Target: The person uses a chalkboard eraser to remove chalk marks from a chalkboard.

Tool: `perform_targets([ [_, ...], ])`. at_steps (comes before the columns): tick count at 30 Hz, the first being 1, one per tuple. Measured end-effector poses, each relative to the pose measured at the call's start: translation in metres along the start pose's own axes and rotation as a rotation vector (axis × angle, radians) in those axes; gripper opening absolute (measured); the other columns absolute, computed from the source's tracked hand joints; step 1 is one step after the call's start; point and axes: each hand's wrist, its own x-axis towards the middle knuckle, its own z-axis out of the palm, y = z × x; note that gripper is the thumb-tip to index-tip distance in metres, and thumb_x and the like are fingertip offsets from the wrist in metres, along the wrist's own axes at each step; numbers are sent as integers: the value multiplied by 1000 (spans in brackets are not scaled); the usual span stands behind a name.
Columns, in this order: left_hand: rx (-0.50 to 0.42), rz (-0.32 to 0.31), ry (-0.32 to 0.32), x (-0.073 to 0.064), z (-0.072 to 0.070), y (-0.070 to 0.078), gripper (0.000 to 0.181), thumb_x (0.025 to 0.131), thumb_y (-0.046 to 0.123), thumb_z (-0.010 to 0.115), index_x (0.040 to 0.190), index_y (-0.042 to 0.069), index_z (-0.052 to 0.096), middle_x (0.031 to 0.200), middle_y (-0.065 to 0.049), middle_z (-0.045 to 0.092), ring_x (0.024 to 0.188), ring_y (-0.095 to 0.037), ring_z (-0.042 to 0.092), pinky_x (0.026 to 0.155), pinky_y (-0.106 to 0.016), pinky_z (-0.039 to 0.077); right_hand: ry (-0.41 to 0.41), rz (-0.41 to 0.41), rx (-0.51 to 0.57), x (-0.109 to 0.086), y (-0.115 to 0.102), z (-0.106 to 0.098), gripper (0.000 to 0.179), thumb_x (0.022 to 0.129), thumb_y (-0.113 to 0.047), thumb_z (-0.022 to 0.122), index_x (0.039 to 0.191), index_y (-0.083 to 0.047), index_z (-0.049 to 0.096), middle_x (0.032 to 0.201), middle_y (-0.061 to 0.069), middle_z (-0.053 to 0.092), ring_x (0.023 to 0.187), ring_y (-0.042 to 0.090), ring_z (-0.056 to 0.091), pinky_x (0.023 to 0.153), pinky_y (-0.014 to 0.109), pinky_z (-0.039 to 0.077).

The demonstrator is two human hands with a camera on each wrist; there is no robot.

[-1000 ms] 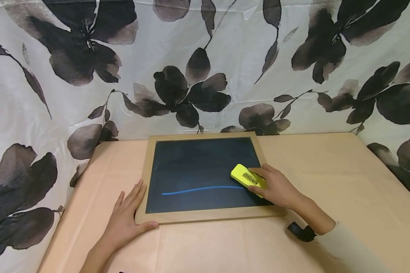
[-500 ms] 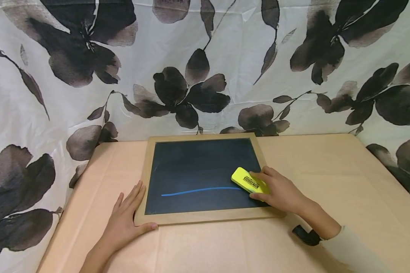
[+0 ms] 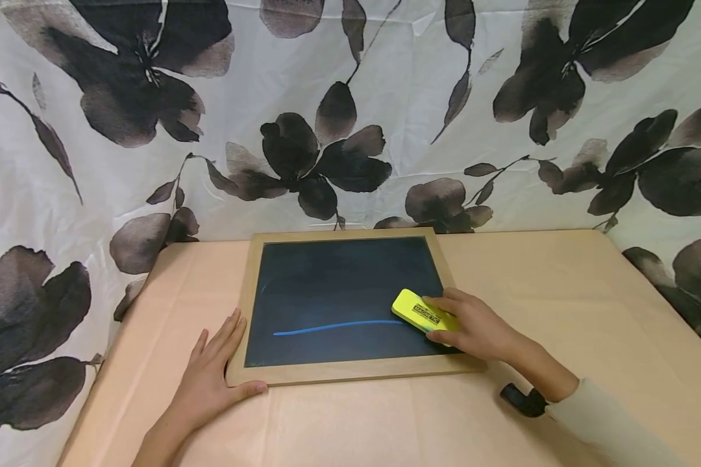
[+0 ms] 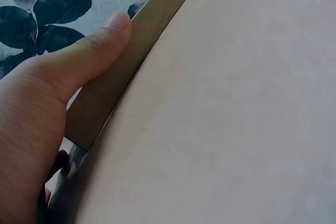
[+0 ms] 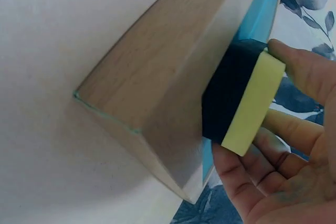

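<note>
A chalkboard [image 3: 339,279] in a pale wooden frame lies on the table, a blue line [image 3: 333,327] drawn across its lower part. My right hand [image 3: 485,329] grips a yellow eraser [image 3: 411,305] between thumb and fingers, over the line's right end. In the right wrist view, the dark pad [image 5: 231,93] of the eraser faces the board near the frame's corner. My left hand [image 3: 207,379] rests at the lower left corner of the frame, its fingers extended along the left side. Its thumb [image 4: 97,48] lies along the bottom edge.
The light table [image 3: 350,428] runs out on both sides of the board and in front of it. Behind stands a white cloth [image 3: 409,78] with dark flowers, close to the board's far edge. A black wrist strap [image 3: 524,400] hangs by the right sleeve [image 3: 607,415].
My right hand with the eraser has shifted slightly down and left on the board. Less of the blue line shows at its right end. The left hand stays on the frame.
</note>
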Motion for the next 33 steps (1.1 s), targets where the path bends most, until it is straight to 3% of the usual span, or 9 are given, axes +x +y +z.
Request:
perform_targets([
  [9,-12,0,-2,0,2,1,111,67,58,78,150,4,28,157,-11,21,139,-31,27,114,-51,4,-7,-13,71,5,-2,3,62,78,-31,80,129,-1,60,77,-2,41,68,13,39,54,24,30],
  [16,-7,9,14,1,3,0,112,66,58,79,150,5,28,157,-11,22,140,-29,27,114,-50,5,-4,-1,67,10,-9,6,62,78,-31,79,129,0,60,76,-2,41,68,12,38,54,24,31],
  [25,-7,7,15,1,0,0,111,66,57,79,150,4,29,156,-12,23,139,-30,27,114,-50,5,-29,17,55,27,-28,12,64,78,-32,79,131,-2,59,77,-2,42,68,12,40,54,24,30],
  [33,-7,-5,1,2,-1,0,112,67,59,78,150,4,28,157,-11,22,139,-31,27,114,-51,5,-40,-36,67,44,-50,20,63,79,-32,78,129,0,59,76,-2,44,67,12,40,55,23,30],
])
